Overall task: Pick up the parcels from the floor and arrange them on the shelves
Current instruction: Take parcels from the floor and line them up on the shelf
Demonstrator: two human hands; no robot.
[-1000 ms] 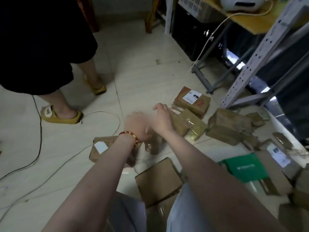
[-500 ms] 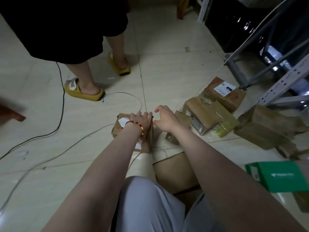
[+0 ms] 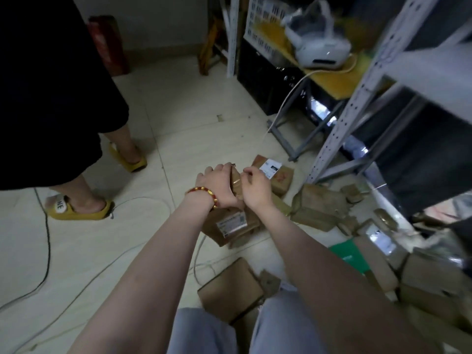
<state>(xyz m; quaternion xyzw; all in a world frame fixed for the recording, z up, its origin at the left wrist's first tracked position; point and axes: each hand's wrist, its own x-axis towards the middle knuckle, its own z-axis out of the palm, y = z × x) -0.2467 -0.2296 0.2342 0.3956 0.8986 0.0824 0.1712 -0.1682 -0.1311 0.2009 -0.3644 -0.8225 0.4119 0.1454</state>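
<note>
Now – left hand [image 3: 217, 186]: fingers curled over small parcel [image 3: 236, 181]
Right hand [image 3: 255, 189]: pinching its other edge
Lift: keep it upright, squeeze evenly — then toward shelf [image 3: 353, 106]

A small parcel storeroom around me, brown taped parcels [image 3: 282, 180] with shipping labels strewn over the pale tiled floor [image 3: 184, 118], grey perforated metal shelving [image 3: 349, 116] on my right, a white plastic crate [image 3: 265, 16] by the wall, loose cables [image 3: 48, 246] trailing past my knees

yellow slippers [image 3: 80, 209]; floor cables [image 3: 46, 251]; white headset [image 3: 320, 51]
</note>
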